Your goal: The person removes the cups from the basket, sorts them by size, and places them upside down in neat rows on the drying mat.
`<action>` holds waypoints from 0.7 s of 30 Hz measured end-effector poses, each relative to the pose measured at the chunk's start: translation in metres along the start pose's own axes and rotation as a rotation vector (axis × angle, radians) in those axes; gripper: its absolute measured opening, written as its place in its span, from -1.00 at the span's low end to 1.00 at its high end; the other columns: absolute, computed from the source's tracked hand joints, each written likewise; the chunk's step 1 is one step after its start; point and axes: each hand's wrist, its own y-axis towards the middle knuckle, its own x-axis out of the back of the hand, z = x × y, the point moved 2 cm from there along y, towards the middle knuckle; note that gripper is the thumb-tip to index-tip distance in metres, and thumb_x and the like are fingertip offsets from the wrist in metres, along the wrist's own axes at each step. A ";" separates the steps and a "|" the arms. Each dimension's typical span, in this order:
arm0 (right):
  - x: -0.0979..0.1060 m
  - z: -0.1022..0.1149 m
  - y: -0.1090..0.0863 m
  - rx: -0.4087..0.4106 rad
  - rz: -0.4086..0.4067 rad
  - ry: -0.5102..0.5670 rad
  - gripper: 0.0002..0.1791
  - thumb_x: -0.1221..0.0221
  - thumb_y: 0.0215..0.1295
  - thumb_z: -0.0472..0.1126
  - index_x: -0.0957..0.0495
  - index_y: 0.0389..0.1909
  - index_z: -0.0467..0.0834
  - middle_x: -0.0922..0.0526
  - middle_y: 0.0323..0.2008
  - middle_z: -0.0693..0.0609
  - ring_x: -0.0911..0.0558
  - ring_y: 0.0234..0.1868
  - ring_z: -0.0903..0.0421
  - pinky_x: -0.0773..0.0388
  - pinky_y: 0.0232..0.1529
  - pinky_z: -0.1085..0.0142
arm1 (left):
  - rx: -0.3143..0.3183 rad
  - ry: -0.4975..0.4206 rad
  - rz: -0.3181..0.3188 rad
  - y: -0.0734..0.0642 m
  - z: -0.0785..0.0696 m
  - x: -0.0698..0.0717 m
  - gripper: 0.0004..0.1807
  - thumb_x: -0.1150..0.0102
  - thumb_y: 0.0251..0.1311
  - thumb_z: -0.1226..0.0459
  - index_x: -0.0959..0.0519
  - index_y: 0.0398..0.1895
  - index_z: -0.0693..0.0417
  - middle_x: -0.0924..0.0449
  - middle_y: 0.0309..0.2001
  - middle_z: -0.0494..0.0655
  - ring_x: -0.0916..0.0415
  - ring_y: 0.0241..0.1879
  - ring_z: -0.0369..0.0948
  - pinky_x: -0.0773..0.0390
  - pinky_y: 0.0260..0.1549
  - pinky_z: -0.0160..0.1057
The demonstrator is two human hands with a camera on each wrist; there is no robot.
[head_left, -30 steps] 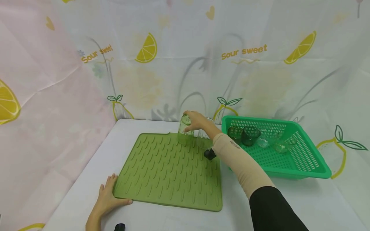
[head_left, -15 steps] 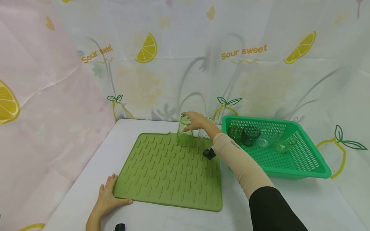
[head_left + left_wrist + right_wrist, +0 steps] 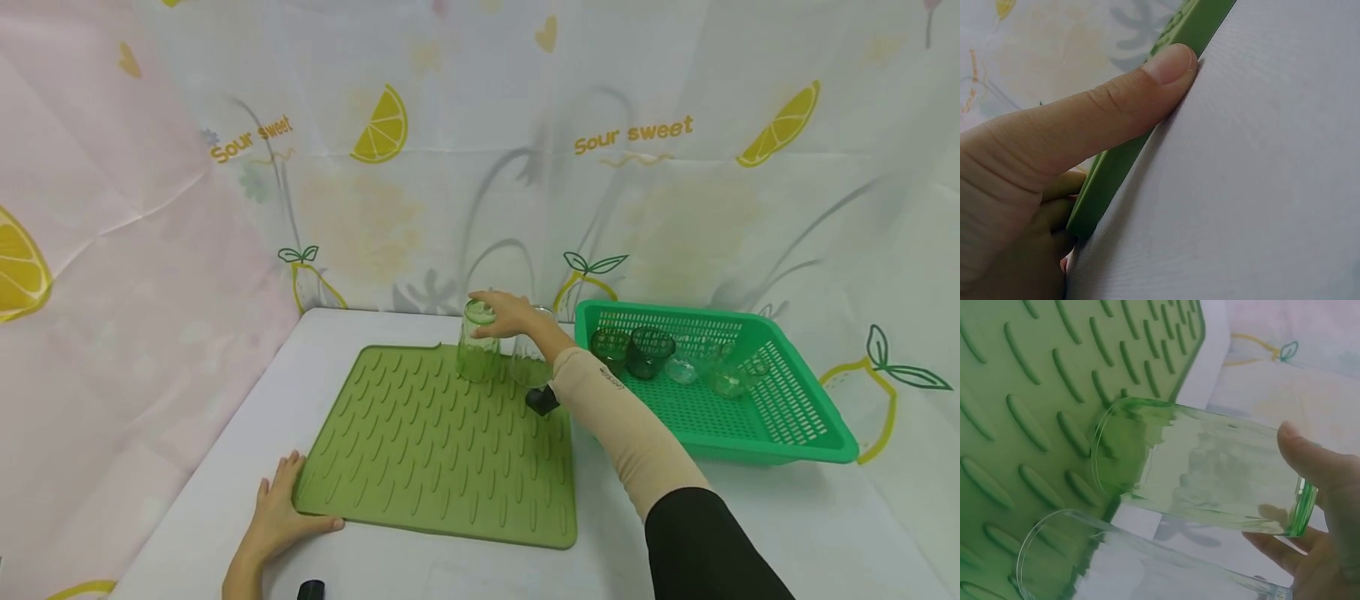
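My right hand (image 3: 506, 314) grips a tall green-tinted glass (image 3: 478, 354) near its upward-facing base, thumb on one side and fingers on the other. The glass is upside down, its rim at the far edge of a green ribbed drying mat (image 3: 442, 450). Just right of it a clear glass (image 3: 1166, 569) stands upside down on the mat, partly hidden by my wrist in the head view. My left hand (image 3: 273, 517) rests at the mat's near left corner. Its thumb (image 3: 1172, 65) lies along the mat's front edge, with the fingers spread along the left side.
A green plastic basket (image 3: 750, 450) stands right of the mat. Inside it lie a dark green glass (image 3: 649, 354) and several lighter small glasses (image 3: 727, 382). A printed curtain (image 3: 480, 208) hangs behind the white table (image 3: 255, 417).
The right hand and the green glass have shifted slightly left and toward the viewer on the mat. My left hand has stayed in place.
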 end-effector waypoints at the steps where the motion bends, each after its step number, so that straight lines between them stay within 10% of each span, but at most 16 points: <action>1: 0.000 0.000 0.000 0.000 -0.006 0.003 -0.19 -0.15 0.29 0.07 -0.03 0.46 -0.05 -0.23 0.37 -0.16 -0.17 0.39 -0.14 0.12 0.33 -0.31 | 0.001 -0.001 0.000 0.000 0.000 0.000 0.29 -0.56 -0.46 0.09 -0.01 0.28 0.64 0.10 0.29 0.65 0.21 0.32 0.43 0.44 0.27 0.33; 21: -0.005 0.006 0.002 -0.010 -0.066 -0.061 -0.31 -0.15 0.24 0.18 -0.29 0.33 -0.03 -0.30 0.34 -0.07 -0.26 0.34 -0.13 -0.04 0.29 -0.30 | 0.014 -0.002 0.005 -0.001 -0.002 0.001 0.30 -0.57 -0.46 0.10 -0.01 0.29 0.62 0.10 0.30 0.64 0.22 0.34 0.40 0.46 0.29 0.31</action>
